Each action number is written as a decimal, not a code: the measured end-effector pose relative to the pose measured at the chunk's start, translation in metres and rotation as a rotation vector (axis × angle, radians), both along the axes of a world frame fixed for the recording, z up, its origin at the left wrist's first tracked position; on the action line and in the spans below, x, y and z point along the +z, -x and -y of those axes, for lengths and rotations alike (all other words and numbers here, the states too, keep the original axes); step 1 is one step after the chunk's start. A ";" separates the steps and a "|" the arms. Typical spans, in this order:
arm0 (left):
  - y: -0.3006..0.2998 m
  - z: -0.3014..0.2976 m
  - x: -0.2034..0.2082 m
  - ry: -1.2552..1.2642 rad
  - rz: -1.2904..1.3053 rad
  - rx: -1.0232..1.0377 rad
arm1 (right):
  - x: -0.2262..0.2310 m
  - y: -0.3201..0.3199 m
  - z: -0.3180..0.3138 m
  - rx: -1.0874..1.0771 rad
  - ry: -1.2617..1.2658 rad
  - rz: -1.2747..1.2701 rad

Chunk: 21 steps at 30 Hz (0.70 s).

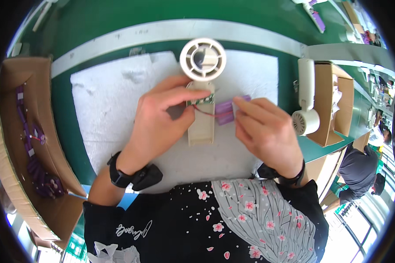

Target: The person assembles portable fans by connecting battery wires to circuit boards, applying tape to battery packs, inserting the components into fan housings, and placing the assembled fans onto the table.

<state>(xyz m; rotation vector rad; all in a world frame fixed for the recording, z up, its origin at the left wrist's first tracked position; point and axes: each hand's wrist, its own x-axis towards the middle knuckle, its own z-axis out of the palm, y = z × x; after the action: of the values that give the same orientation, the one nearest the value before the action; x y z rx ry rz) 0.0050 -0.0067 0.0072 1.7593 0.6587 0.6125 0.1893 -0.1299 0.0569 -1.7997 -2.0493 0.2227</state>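
Note:
A cream handheld fan point(202, 131) lies on the white foam sheet point(105, 105), its round slotted head pointing away from me. Its handle is uncovered and shows a small green circuit board point(201, 100) inside. My left hand point(156, 114) is closed on the handle from the left, with the index finger pressed on the board. To the right of the handle, my right hand point(270, 129) pinches a purple battery point(224, 110). Red and dark wires point(208, 113) run from the board toward that battery. The right fingertips partly cover the battery's far end.
A second cream fan point(306, 85) lies right of the foam, beside a cardboard box point(328, 98) with white pieces inside. Another cardboard box point(68, 217) at left contains several purple batteries point(44, 179). A pale metal strip point(171, 30) crosses the green table. A person point(360, 168) is at far right.

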 end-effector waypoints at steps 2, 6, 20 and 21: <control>-0.002 0.002 -0.001 -0.049 0.015 -0.008 | -0.001 0.001 0.004 -0.012 0.023 0.025; 0.005 0.000 -0.001 -0.144 -0.026 -0.004 | -0.007 -0.002 0.000 0.014 0.016 -0.037; 0.003 0.001 0.007 -0.144 -0.080 -0.038 | 0.002 -0.008 0.002 0.065 0.042 -0.027; 0.004 0.002 0.008 -0.153 -0.086 -0.018 | 0.002 -0.008 0.002 0.068 0.033 -0.025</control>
<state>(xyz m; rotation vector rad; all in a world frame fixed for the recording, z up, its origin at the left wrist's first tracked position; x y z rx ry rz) 0.0010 -0.0087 0.0152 1.9410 0.6686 0.5901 0.1974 -0.1318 0.0584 -1.7394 -2.1032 0.2985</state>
